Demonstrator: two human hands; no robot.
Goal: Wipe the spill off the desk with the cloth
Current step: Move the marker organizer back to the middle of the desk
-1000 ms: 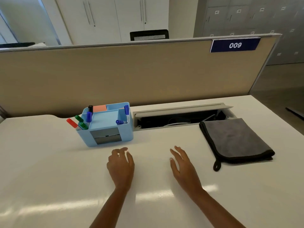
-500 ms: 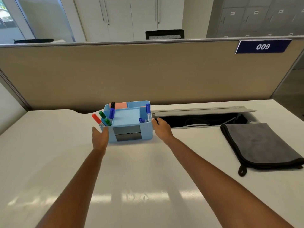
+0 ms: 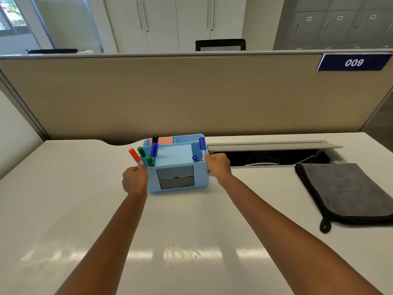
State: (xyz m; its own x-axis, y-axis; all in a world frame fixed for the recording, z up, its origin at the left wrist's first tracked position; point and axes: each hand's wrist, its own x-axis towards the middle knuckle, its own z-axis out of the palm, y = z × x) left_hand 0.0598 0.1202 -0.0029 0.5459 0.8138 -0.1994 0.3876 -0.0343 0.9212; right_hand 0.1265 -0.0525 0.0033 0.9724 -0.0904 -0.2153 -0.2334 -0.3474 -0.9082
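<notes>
A folded grey cloth [image 3: 344,190] with a black edge and hanging loop lies on the white desk [image 3: 63,209] at the right. A light-blue desk organiser [image 3: 177,165] holding red, green, blue and black markers stands at the desk's middle back. My left hand [image 3: 134,180] grips its left side and my right hand [image 3: 218,166] grips its right side. Both arms are stretched forward. No spill is clearly visible on the glossy desk surface.
An open cable tray [image 3: 274,156] with its grey lid raised sits in the desk behind the cloth. A beige partition [image 3: 191,94] with a blue "009" sign [image 3: 354,62] closes off the back. The desk's right edge drops to the floor.
My hands left the desk surface near me, reached forward and closed on the two sides of the organiser. The view has shifted left and closer.
</notes>
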